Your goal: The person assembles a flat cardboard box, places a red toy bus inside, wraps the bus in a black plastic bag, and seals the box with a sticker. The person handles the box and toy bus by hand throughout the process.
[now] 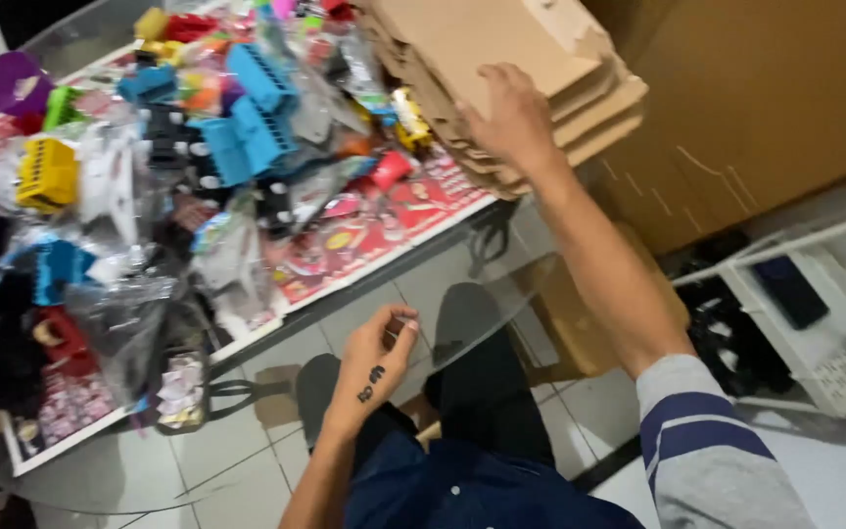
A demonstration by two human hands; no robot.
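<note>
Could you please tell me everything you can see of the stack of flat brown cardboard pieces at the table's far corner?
The stack of flat brown cardboard pieces is plain, unprinted, tan board, several layers deep, with notched, stepped edges that look like unfolded boxes. It lies roughly level at the far corner of the glass table, its near corner jutting past the table's edge. The right hand reaches up and rests against its overhanging corner. Bagged colourful plastic toy parts crowd its left side. Its top runs out of the picture.

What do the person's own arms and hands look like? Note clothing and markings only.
The right hand is bare, its arm in a grey sleeve with dark blue stripes, pushed up. The left hand is bare too, sleeveless, with a small dark tattoo near the wrist.
</note>
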